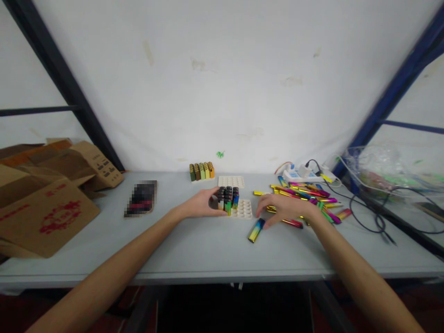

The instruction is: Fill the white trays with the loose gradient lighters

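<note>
A white tray with round holes (244, 210) lies at the middle of the grey table (194, 245). Several coloured lighters (229, 198) stand upright in its left part. My left hand (203, 203) rests against the tray's left side, its fingers curled around the standing lighters. My right hand (282, 208) lies flat on the table to the right of the tray, fingers spread over loose lighters. One blue-to-yellow lighter (256, 230) lies just below its fingertips, touching them or nearly so.
A heap of shiny multicoloured lighters (312, 196) lies at the right, by a white power strip (301, 175) and black cables (367, 210). A second white tray (231, 181) and a row of yellow-green lighters (201, 171) stand near the wall. Cardboard boxes (45, 194) crowd the left.
</note>
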A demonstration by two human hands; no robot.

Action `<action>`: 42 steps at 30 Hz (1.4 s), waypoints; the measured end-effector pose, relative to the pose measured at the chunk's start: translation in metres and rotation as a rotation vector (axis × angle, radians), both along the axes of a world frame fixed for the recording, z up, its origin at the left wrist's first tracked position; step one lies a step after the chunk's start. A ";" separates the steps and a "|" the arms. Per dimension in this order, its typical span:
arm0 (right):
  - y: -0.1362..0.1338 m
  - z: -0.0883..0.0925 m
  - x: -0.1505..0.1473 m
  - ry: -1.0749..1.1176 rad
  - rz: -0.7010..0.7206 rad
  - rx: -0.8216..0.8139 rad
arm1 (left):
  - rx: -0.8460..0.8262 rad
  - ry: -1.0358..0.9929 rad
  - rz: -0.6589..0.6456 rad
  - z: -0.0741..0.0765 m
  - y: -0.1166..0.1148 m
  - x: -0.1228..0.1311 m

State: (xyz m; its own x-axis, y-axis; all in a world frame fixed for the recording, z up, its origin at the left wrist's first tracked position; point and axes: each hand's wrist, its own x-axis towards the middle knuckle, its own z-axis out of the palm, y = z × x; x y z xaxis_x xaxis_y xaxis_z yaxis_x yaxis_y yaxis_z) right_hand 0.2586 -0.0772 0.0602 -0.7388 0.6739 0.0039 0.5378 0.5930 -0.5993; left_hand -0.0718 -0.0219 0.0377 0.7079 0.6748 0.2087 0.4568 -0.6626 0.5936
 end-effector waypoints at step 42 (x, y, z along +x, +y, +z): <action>-0.011 -0.019 -0.061 0.018 -0.246 0.312 | 0.002 0.039 0.023 -0.003 0.001 -0.001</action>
